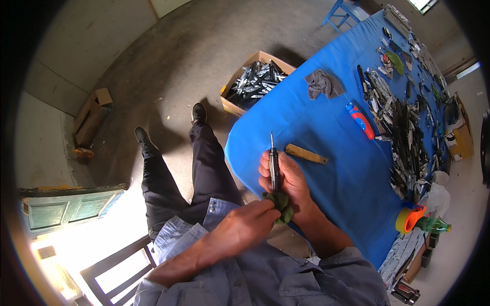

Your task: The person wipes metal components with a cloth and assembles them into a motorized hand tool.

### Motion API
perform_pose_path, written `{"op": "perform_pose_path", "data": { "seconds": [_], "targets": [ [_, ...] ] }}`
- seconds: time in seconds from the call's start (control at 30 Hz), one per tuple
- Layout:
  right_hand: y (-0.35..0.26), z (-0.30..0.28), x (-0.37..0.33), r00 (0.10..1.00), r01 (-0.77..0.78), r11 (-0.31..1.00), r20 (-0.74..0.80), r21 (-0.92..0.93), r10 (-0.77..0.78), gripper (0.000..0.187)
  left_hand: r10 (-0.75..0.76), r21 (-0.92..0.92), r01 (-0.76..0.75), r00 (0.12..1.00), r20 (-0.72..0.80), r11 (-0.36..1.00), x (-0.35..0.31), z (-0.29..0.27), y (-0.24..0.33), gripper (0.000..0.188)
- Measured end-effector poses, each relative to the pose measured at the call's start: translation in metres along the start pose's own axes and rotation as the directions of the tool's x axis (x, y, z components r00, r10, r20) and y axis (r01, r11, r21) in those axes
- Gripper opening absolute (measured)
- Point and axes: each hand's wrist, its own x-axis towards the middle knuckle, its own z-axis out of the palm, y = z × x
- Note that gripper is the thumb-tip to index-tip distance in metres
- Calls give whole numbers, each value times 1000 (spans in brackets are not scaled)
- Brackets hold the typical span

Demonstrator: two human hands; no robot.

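Right hand [286,178] closed around a slim dark metal folding-knife-like tool [274,166], pointed tip up, just over the near edge of the blue-covered table [326,168]. Left hand [250,219] pinches a small green cloth [279,205] against the tool's lower end. Tool looks stiff, light, probably slick; hold it mid-body, away from the tip. Cloth soft, bunches easily. On the table beyond the hands: tan wooden handle [306,154], grey rag [322,84]. Cardboard box of dark metal parts [255,81] on floor off the table's far-left corner.
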Motion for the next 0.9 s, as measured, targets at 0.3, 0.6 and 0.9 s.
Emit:
{"op": "perform_pose_path", "data": {
  "seconds": [0.3,0.6,0.9],
  "targets": [
    [4,6,-3,1000,29,999,-9,32,-29,34,-121,-26,119,936,-330,993,37,-52,-7,37],
    [7,7,-5,986,113,993,-120,-24,-115,34,-71,-56,56,947,-314,997,37,-12,-23,27],
    [-3,11,-2,998,-48,998,-26,51,49,29,-15,-111,10,999,-47,994,5,-2,4,30]
  ]
}}
